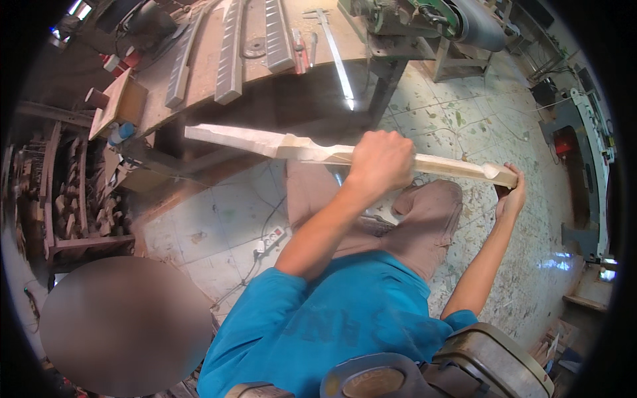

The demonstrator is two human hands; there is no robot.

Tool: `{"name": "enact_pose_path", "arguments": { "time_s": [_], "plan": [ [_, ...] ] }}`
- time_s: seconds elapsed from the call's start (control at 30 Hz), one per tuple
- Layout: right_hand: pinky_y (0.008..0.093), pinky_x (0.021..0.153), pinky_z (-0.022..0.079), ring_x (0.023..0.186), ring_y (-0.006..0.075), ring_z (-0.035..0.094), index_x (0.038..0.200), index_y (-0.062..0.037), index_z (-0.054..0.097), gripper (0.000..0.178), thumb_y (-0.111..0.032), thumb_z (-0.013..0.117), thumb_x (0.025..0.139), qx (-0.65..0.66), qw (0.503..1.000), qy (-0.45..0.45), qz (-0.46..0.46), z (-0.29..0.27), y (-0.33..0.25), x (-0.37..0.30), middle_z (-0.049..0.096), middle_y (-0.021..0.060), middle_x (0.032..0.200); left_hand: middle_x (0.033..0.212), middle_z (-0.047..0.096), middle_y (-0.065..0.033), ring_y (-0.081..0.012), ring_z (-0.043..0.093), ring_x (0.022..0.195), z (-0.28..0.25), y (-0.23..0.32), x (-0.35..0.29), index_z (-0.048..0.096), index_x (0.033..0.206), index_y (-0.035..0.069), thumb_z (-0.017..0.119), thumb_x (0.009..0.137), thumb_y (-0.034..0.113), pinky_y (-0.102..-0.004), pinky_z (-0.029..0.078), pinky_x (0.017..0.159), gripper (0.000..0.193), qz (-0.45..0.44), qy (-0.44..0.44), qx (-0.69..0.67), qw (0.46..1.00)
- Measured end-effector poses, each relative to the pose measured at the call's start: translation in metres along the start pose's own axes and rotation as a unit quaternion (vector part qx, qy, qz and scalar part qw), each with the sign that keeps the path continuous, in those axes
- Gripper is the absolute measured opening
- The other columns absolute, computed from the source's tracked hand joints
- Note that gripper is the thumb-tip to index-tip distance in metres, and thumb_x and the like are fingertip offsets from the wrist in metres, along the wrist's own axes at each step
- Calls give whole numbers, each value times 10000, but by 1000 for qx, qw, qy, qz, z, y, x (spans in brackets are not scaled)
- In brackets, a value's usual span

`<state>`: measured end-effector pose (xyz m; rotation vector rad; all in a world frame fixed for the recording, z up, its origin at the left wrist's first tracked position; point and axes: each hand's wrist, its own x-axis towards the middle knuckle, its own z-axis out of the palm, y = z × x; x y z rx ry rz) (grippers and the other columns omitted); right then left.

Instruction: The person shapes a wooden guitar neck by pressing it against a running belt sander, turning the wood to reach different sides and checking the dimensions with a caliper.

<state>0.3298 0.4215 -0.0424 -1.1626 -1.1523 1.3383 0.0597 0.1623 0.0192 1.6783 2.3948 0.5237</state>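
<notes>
My left hand [381, 159] is closed around the middle of a long, pale carved wooden bar [308, 149], knuckles up. My right hand [511, 194] grips the bar's right end, with fingers curled over its edge. Held across in front of my thighs, the bar runs from the upper left slightly down to the right. Its left part is flat and tapering, and notches and raised shapes are cut along it. Part of the bar is hidden under my left hand.
Ahead is a workbench [192, 109] with several grey notched bars [229, 53], a caliper [335, 56] and red-handled pliers [300, 54]. A belt sander [474, 25] stands far right. A power strip [271, 241] and cable lie on the tiled floor; a rack of wood scraps [83, 192] is at left.
</notes>
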Motion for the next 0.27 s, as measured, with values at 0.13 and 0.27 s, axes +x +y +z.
{"name": "enact_pose_path", "arguments": {
  "time_s": [0.13, 0.27],
  "plan": [
    [333, 951, 508, 1030, 235, 687, 1089, -16, 759, 426, -417, 638, 1013, -300, 951, -73, -29, -4, 21, -3, 743, 104, 1127, 748, 726, -178, -350, 738, 724, -19, -16, -4, 804, 835, 115, 703, 632, 119, -430, 591, 687, 227, -1, -48, 65, 997],
    [345, 1067, 450, 1196, 252, 663, 1190, -82, 759, 409, -432, 675, 996, -405, 847, -253, -233, 15, 29, -26, 729, 170, 1236, 740, 732, -165, -348, 749, 726, -43, -23, -7, 799, 798, 102, 711, 636, 119, -400, 610, 713, 186, 11, -98, 119, 988]
  ]
}}
